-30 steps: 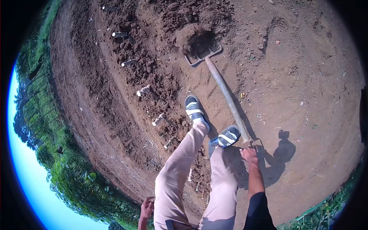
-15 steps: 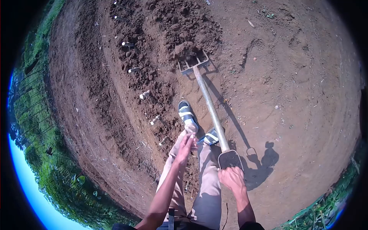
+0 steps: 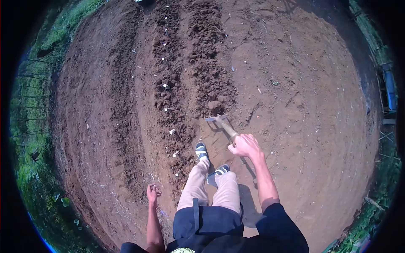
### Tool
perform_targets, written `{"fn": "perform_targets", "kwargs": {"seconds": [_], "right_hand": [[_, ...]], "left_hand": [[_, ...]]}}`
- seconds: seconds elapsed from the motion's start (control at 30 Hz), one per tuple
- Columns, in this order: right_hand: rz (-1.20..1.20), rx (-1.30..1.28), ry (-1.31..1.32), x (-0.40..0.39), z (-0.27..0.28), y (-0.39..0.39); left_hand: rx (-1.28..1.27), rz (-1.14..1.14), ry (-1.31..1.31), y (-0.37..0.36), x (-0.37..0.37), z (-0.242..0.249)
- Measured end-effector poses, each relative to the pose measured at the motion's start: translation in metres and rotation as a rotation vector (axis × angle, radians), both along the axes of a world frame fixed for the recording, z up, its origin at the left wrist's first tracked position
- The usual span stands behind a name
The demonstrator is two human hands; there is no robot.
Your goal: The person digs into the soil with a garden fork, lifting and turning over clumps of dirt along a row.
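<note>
My right hand is closed on the top of a garden fork. The fork stands nearly upright in front of my feet. Its head meets the ground at the near end of a band of loose clods, and its tines are hidden in or behind the soil. Out to the left, my left hand hangs over bare earth. Its fingers are loosely bent and apart, with nothing in them.
A row of short pale stakes runs through dug soil left of the fork. My striped shoes stand between that row and the fork. Green plants line the far left edge. A blue object lies at the far right.
The fork has swung from a slant to nearly upright, its handle top going forward with my right hand. My left hand has moved from in front of my legs out to the left. The view has tilted up.
</note>
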State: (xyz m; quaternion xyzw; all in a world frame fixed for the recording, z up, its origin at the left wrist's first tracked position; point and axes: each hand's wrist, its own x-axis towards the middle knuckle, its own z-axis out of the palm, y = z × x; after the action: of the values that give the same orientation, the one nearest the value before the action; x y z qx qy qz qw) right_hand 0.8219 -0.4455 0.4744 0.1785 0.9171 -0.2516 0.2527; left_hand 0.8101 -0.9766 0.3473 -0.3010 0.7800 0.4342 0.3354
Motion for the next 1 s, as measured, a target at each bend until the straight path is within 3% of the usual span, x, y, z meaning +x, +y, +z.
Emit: {"fn": "perform_targets", "kwargs": {"seconds": [0.13,0.2,0.27,0.4,0.5,0.6,0.73,0.8,1.0], "right_hand": [[0.087,-0.007,-0.055,-0.036,0.032,0.018],[0.154,-0.016,0.132,-0.025,0.050,-0.011],[0.308,-0.015,0.061,-0.012,0.066,-0.034],[0.196,0.027,0.034,0.033,0.132,-0.056],[0.071,-0.060,0.026,0.080,0.114,-0.057],[-0.029,-0.171,-0.074,0.115,0.083,-0.072],[0.155,-0.207,-0.032,0.168,0.080,-0.103],[0.213,-0.174,0.015,0.187,0.067,-0.108],[0.228,-0.103,0.149,0.208,0.070,-0.124]], "left_hand": [[-0.057,0.076,0.013,-0.059,0.009,0.020],[-0.042,0.011,-0.051,-0.062,0.018,0.037],[-0.013,-0.004,-0.068,-0.064,0.033,0.033],[0.019,-0.006,-0.212,-0.057,0.063,0.007],[0.049,-0.082,-0.295,-0.035,0.074,0.015],[0.107,-0.195,-0.321,-0.034,0.081,-0.014],[0.177,-0.134,-0.222,-0.005,0.058,0.002],[0.202,-0.038,-0.043,-0.009,0.059,0.004],[0.144,-0.171,0.062,-0.031,0.099,0.047]]}}
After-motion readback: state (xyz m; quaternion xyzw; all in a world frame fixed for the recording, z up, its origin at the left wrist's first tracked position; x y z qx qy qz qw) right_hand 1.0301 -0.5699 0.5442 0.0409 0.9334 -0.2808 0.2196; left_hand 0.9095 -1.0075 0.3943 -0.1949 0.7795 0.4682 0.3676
